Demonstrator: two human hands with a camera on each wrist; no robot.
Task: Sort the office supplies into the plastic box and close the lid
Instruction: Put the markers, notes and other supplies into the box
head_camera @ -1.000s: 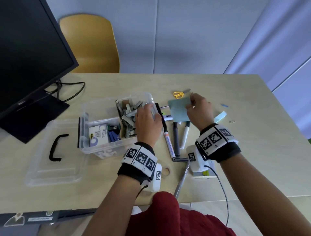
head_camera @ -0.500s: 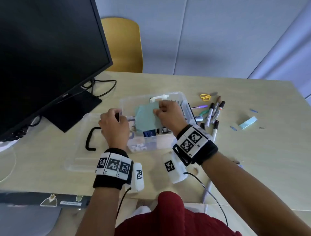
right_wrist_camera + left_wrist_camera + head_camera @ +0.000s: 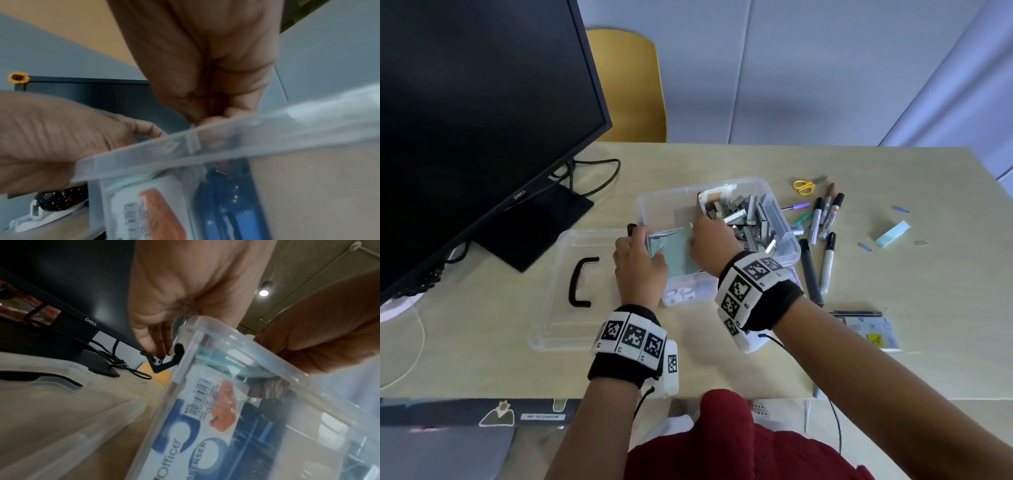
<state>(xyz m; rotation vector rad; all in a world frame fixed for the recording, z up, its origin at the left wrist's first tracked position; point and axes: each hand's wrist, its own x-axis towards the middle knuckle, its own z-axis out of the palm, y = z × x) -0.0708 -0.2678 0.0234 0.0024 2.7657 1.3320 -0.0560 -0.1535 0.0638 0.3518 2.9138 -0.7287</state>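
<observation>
The clear plastic box [image 3: 784, 246] stands mid-table, its right compartment full of grey staple strips [image 3: 746, 219]. My right hand [image 3: 698, 233] pinches a teal sticky-note pad [image 3: 678, 255] and holds it low in the left compartment, above a tape-dispenser pack [image 3: 205, 410]. My left hand [image 3: 643, 240] grips the box's left rim, thumb over the edge and fingers [image 3: 162, 345] on the black latch [image 3: 164, 365]. The right wrist view shows the pad's edge [image 3: 192, 126] at my curled fingers, just behind the rim [image 3: 226, 142]. The clear lid [image 3: 558, 308] with its black handle [image 3: 582, 286] lies flat left of the box.
A black monitor [image 3: 476, 120] and its cables stand at the left. Right of the box lie several markers [image 3: 822, 226], yellow scissors [image 3: 804, 186], a small teal pad [image 3: 892, 234], paper clips [image 3: 866, 246], a pen [image 3: 856, 313] and a flat packet [image 3: 873, 334]. A yellow chair [image 3: 633, 85] stands behind the table.
My right hand carried the teal pad from beside the markers into the box's left compartment. My left hand moved from the box's right side to its left rim.
</observation>
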